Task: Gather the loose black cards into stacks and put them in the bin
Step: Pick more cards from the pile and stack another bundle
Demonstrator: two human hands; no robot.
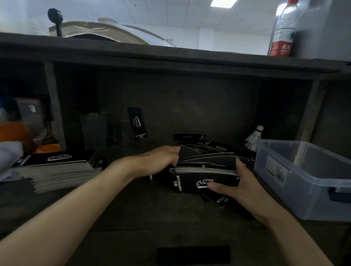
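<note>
Dark shelf (128, 210): L hand (159, 158), R hand (242, 187) hold fanned black cards (207, 169), white logos.

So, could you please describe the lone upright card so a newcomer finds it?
Look into the dark shelf recess, at its back wall left of centre. A single black card leans there on end; the other cards lie in piles.
</note>
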